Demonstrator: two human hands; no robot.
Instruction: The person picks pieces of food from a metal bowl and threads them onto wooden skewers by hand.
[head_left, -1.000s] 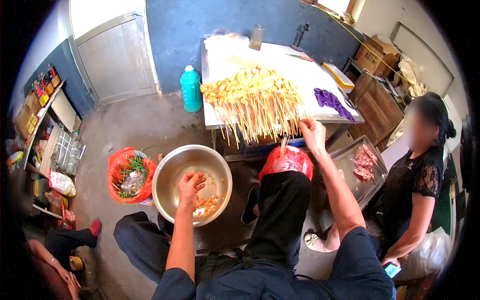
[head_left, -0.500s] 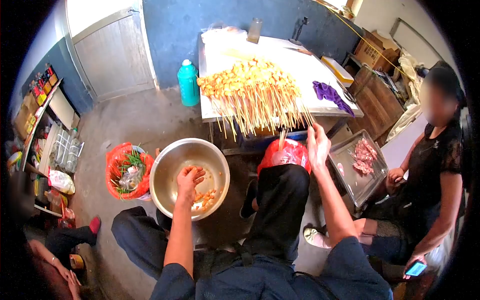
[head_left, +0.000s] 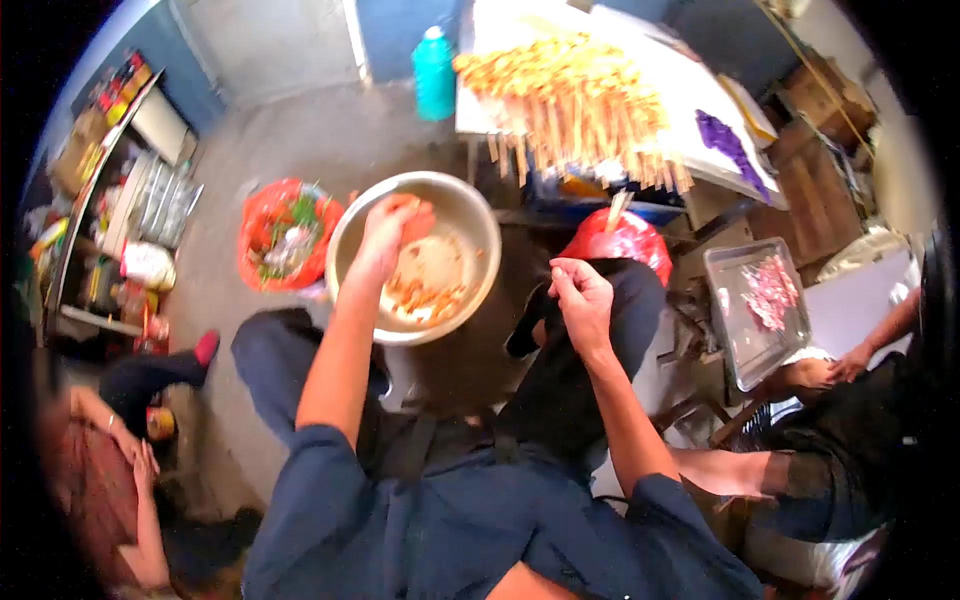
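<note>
My left hand (head_left: pixel 397 232) is over the large metal bowl (head_left: pixel 487 205), its fingers curled together; what they hold, if anything, is too blurred to name. Small orange-brown food pieces (head_left: pixel 425 297) lie in the bottom of the bowl. My right hand (head_left: pixel 583 298) is closed in a pinch above my right knee, and I cannot make out anything between the fingertips. Just beyond it sits a red plastic bag (head_left: pixel 640 245) with a few thin sticks (head_left: pixel 619 208) poking up from it. Skewers loaded with orange pieces (head_left: pixel 570 75) are piled on the white table (head_left: pixel 700 120), sticks toward me.
A red-lined bucket (head_left: pixel 262 225) with green leaves stands left of the bowl. On the right is a metal tray (head_left: pixel 742 340) of pink meat (head_left: pixel 770 293). A teal bottle (head_left: pixel 434 80) and a purple cloth (head_left: pixel 728 145) are farther back. Two other people sit at either side.
My right hand has come away from the skewer sticks at the table's edge, back toward my lap. My left hand stays over the bowl, and the view has tilted downward.
</note>
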